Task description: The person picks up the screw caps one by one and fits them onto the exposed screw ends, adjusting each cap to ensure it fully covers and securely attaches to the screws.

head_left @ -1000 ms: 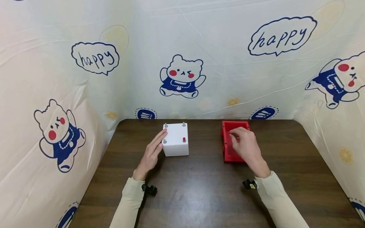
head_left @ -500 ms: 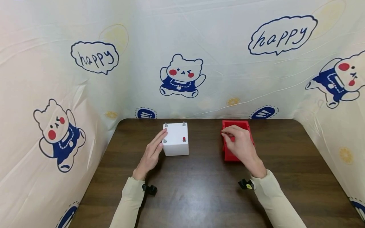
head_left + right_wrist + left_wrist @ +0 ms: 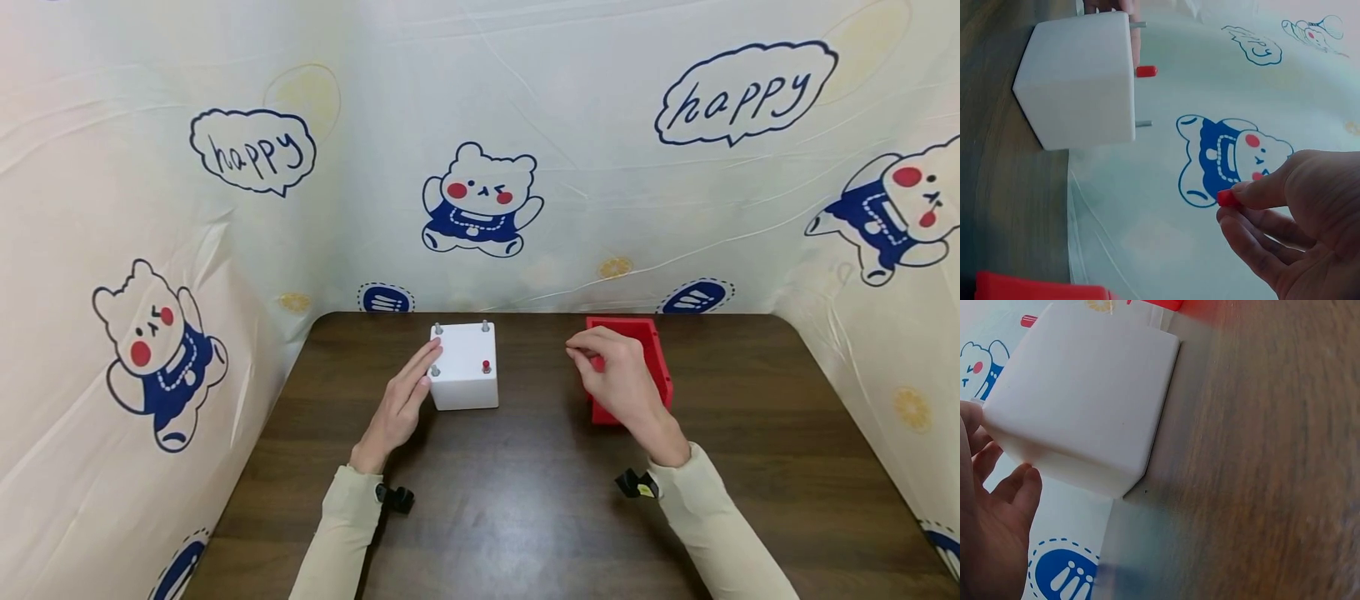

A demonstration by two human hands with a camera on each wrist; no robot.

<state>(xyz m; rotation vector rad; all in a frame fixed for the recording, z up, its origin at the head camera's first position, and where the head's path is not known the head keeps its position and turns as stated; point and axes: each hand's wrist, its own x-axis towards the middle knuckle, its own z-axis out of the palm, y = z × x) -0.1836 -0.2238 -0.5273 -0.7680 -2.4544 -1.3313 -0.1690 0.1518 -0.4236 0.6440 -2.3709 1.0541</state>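
A white box stands on the table with upright metal posts at its top corners. Its near right post bears a red cap. My left hand rests against the box's left side, fingers extended and fingertips at the top edge. Between the thumb and forefinger of my right hand is a small red cap, plain in the right wrist view. That hand hovers at the left side of an open red tray, covering part of it.
The dark wooden table is bordered at the back and sides by a pale printed cloth. Bare tabletop lies between the box and the tray.
My right hand has moved left from over the red tray to beyond its left edge, carrying the cap. The left hand and the box have stayed put.
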